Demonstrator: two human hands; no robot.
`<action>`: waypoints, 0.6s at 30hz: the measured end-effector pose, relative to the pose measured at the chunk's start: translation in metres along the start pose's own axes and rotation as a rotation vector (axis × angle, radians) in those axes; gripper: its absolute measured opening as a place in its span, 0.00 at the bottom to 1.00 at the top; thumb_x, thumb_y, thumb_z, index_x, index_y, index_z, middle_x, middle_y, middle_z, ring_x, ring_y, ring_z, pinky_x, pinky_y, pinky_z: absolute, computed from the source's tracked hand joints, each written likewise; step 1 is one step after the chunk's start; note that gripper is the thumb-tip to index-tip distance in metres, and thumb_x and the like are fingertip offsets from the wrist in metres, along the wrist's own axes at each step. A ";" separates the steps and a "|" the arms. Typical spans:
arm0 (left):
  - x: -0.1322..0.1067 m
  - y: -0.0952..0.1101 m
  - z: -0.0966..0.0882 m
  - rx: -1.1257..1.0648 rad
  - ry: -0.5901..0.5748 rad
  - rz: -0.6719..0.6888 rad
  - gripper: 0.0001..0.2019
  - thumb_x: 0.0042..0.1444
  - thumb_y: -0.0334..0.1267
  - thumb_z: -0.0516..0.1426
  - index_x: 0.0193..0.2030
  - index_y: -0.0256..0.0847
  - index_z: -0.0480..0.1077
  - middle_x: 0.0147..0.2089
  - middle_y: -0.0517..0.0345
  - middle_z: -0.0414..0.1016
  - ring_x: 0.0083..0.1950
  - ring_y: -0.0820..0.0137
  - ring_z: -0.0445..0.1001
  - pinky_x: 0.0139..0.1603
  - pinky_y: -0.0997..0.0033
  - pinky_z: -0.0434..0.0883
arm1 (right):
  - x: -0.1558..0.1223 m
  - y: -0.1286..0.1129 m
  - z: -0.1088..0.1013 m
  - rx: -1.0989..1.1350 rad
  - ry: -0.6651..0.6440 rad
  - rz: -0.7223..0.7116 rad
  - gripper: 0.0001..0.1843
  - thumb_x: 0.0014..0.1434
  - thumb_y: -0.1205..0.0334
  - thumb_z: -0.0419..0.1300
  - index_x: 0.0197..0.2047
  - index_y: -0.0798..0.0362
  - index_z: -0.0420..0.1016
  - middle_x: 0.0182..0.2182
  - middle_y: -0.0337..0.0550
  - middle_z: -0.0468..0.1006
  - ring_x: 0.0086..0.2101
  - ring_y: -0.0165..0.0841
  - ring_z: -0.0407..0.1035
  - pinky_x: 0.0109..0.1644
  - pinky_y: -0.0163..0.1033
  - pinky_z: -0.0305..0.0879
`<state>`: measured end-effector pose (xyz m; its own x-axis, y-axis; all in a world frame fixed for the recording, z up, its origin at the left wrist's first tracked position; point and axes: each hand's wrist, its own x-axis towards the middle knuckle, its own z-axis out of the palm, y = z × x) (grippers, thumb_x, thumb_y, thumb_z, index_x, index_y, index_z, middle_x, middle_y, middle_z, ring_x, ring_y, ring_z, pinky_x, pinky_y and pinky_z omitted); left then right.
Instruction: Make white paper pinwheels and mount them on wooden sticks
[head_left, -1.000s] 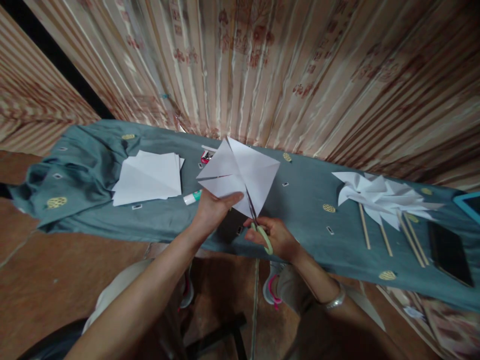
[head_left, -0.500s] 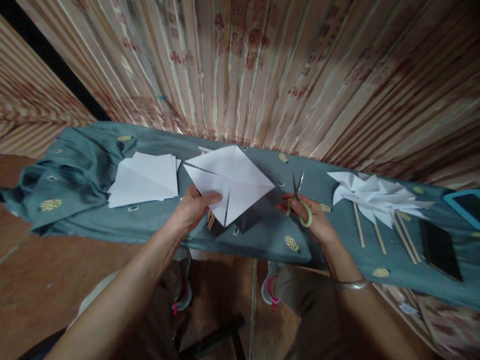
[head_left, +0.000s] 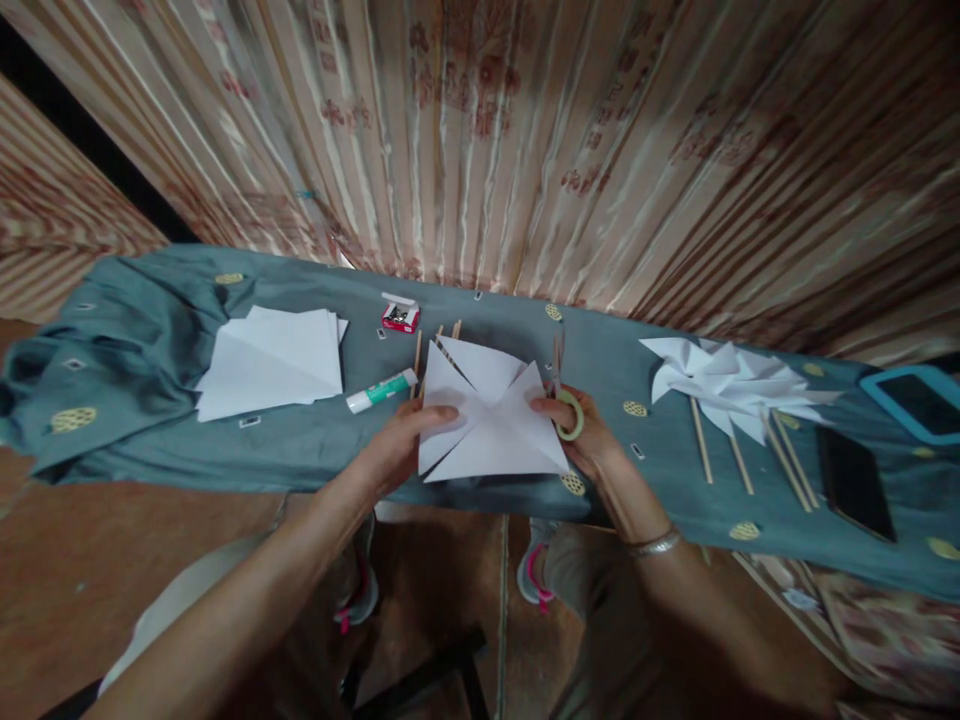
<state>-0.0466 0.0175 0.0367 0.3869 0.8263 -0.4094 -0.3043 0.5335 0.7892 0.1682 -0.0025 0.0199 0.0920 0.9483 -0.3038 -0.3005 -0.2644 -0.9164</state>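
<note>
A white paper square [head_left: 491,420] with slits running in from its corners is held above the cloth in front of me. My left hand [head_left: 409,440] grips its left edge, thumb on top. On the opposite edge my right hand [head_left: 581,425] pinches the paper while keeping hold of the scissors [head_left: 571,418], whose green handle loops round the fingers and whose blades point away from me. Wooden sticks [head_left: 418,350] show partly behind the paper. A glue stick [head_left: 382,390] lies just left of it, and a small red box [head_left: 400,315] with its lid up sits farther back.
At the left is a stack of white paper [head_left: 274,360]. Finished paper pinwheels [head_left: 731,380] on sticks lie to the right, beside a dark phone [head_left: 855,480] and a blue-framed device [head_left: 915,400]. A pleated curtain [head_left: 465,150] hangs behind the cloth-covered table [head_left: 300,455].
The paper has turned and come nearer to me. My right hand has moved left with the scissors and taken the paper's right edge. The glue stick and red box are uncovered.
</note>
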 end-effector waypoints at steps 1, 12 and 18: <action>0.000 0.001 0.000 -0.082 -0.011 -0.002 0.15 0.37 0.42 0.65 0.32 0.38 0.77 0.33 0.51 0.81 0.32 0.63 0.77 0.35 0.65 0.73 | 0.001 0.001 0.000 0.030 0.044 -0.028 0.17 0.34 0.58 0.72 0.30 0.53 0.75 0.25 0.37 0.79 0.25 0.32 0.71 0.33 0.38 0.66; 0.002 -0.016 0.030 -0.093 0.013 0.180 0.27 0.38 0.36 0.68 0.49 0.40 0.70 0.48 0.52 0.78 0.50 0.59 0.75 0.53 0.57 0.70 | 0.004 0.005 0.015 -0.045 0.193 -0.314 0.19 0.41 0.54 0.71 0.35 0.51 0.74 0.28 0.35 0.77 0.27 0.29 0.66 0.34 0.36 0.64; 0.021 -0.008 0.020 0.017 0.208 0.442 0.30 0.39 0.35 0.67 0.53 0.37 0.68 0.47 0.50 0.77 0.50 0.59 0.75 0.55 0.55 0.69 | -0.016 0.001 0.017 -0.367 0.070 -0.328 0.21 0.49 0.46 0.65 0.40 0.53 0.74 0.30 0.39 0.76 0.29 0.31 0.67 0.34 0.36 0.63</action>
<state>-0.0184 0.0273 0.0313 0.0408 0.9926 -0.1148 -0.3855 0.1216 0.9147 0.1498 -0.0149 0.0282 0.1927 0.9812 0.0106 0.1076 -0.0104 -0.9941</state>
